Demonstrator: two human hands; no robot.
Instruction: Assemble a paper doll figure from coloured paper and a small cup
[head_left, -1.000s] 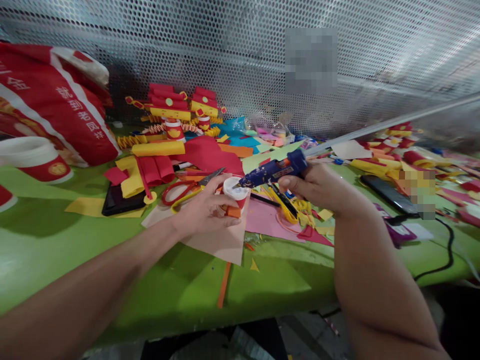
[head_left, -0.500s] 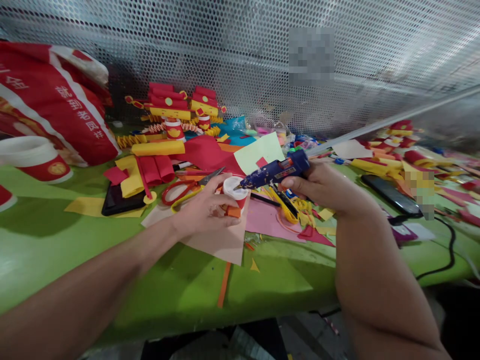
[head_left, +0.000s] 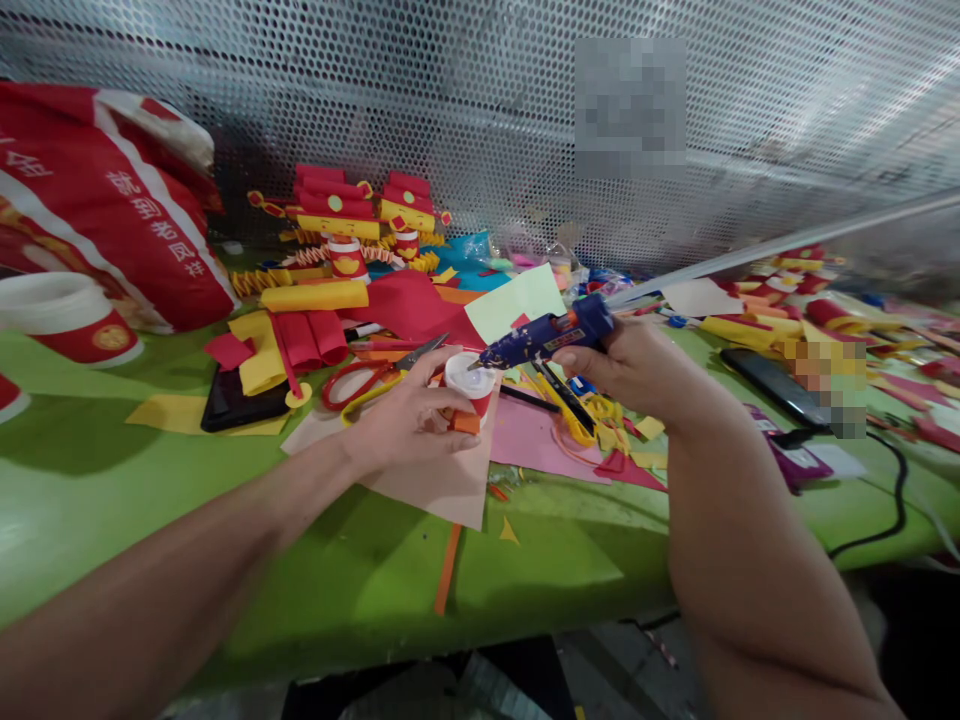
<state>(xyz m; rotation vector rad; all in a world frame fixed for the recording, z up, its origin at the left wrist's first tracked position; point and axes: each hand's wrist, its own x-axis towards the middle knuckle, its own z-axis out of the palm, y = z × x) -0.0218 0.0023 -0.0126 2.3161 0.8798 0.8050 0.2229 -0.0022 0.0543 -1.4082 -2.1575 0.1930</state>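
Observation:
My left hand [head_left: 412,415] is closed around a small red and white paper cup [head_left: 480,385], with a bit of orange paper at its side. The cup's white end faces up, and a clear blob shows on it. In my right hand [head_left: 630,365] is a dark blue glue gun [head_left: 547,335]. Its nozzle points down to the left, just over the cup's white end. Beneath my left hand lies a pale pink paper sheet [head_left: 450,490]. Red-handled scissors [head_left: 356,385] rest just left of the cup.
A black phone [head_left: 240,400] lies under paper pieces at left, near a large paper cup [head_left: 75,320] and a red bag [head_left: 127,210]. Finished paper figures [head_left: 337,215] stand behind. Another phone [head_left: 776,385] and a black cable [head_left: 904,500] are at right.
The glue gun's nozzle has lifted slightly from the white end of the cup, where a clear blob now shows. My left hand still holds the cup in place.

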